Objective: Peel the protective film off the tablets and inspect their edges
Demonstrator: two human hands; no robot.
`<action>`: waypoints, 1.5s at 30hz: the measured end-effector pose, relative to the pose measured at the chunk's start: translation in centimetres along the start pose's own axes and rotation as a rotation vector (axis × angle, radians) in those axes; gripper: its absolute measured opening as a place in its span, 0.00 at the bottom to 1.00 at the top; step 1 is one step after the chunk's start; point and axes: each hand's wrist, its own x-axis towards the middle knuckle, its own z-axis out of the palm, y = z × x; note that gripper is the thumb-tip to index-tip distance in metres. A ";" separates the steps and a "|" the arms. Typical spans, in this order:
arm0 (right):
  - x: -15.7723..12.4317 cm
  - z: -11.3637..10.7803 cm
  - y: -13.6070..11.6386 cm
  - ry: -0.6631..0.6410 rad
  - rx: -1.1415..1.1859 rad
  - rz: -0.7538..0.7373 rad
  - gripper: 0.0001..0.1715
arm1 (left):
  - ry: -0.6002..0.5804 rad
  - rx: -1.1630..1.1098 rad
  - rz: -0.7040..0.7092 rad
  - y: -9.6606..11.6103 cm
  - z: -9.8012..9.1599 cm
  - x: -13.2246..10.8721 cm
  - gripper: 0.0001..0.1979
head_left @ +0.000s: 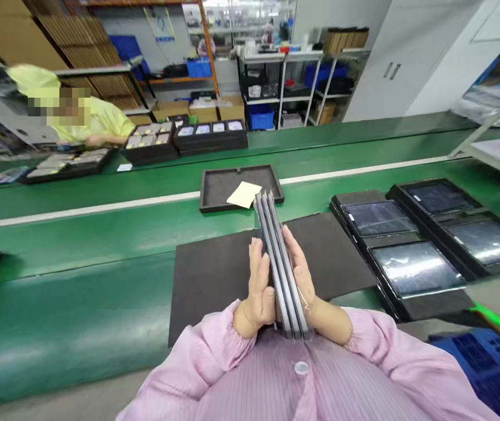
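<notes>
Head view shows your stack of thin panels (pixel 281 266) gathered on edge but not yet set down, clamped between the flattened fingers of your left hand (pixel 258 286) and right hand (pixel 300 270) before your chest, while screens (pixel 417 268) lie in black trays (pixel 440 305) rightward.

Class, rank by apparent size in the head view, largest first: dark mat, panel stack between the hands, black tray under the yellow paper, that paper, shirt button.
1. Dark mat
2. Panel stack and black tray: unsure, since the stack is nearer the camera
3. Yellow paper
4. Shirt button
</notes>
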 end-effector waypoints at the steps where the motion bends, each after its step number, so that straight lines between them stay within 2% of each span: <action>1: 0.7 0.1 -0.7 0.017 0.012 -0.045 0.34 | 0.001 0.019 0.017 0.3 -0.2 1.2 0.27; 3: 2.2 0.5 -2.3 0.043 0.057 -0.086 0.32 | 0.014 0.021 0.003 1.0 -0.7 3.7 0.26; 5: 3.9 1.2 -4.0 0.049 0.141 -0.076 0.30 | 0.041 -0.032 -0.075 2.1 -1.1 6.4 0.24; 7: 5.7 2.0 -5.7 0.061 0.227 0.023 0.30 | 0.073 -0.133 -0.223 3.4 -1.4 8.9 0.21; 9: 7.2 2.7 -7.0 0.100 0.270 0.193 0.32 | 0.143 -0.225 -0.396 4.2 -1.4 10.7 0.18; 11: 8.4 3.1 -7.5 0.140 0.300 0.324 0.35 | 0.234 -0.279 -0.522 4.3 -1.1 11.8 0.17; 14: 9.6 3.3 -7.3 0.156 0.338 0.384 0.35 | 0.346 -0.306 -0.597 3.4 -0.7 12.4 0.21; 22: 11.9 3.4 -6.0 0.196 0.309 0.410 0.25 | 0.405 -0.398 -0.844 2.1 -0.5 14.5 0.22; 28: 12.7 3.6 -6.0 0.220 0.296 0.486 0.20 | 0.449 -0.419 -0.882 1.1 -0.6 14.6 0.21; 34: 13.9 4.0 -5.8 0.254 0.343 0.543 0.18 | 0.518 -0.445 -0.988 0.2 -0.7 15.0 0.17; 37: 14.4 3.9 -5.4 0.252 0.350 0.532 0.15 | 0.500 -0.454 -0.956 -0.3 -0.5 15.0 0.18; 40: 15.2 3.6 -4.5 0.213 0.338 0.534 0.13 | 0.462 -0.362 -0.901 -1.2 -0.3 14.7 0.24; 45: 16.6 2.5 -2.6 0.139 0.305 0.587 0.15 | 0.344 -0.082 -0.653 -2.8 -0.5 14.3 0.32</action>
